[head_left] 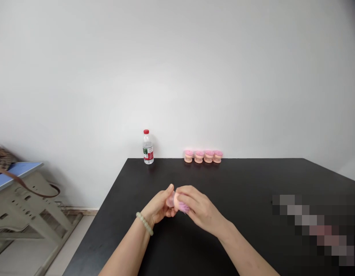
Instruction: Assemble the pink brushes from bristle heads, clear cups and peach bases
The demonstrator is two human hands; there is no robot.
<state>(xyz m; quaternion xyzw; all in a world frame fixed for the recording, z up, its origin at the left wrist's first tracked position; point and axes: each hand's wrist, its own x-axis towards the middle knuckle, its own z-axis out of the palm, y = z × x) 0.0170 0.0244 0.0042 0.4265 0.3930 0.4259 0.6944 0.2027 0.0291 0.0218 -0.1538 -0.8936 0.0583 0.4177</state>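
Observation:
Between my hands, above the black table, is a small pink scrubbing brush (183, 207), held on its side with its bristles to the right. My left hand (162, 204), with a beaded bracelet at the wrist, grips its translucent end. The fingers of my right hand (198, 207) are closed around the pale pink collar near the bristles. Several similar pink brushes (208, 156) stand in a row at the table's back edge, bristles up.
A clear water bottle (148, 152) with a red cap stands upright at the back left of the black table (243, 184). The white wall rises right behind. On the left is a blue-topped desk (25, 168) with a bag (2, 158). A pixelated patch covers the right side.

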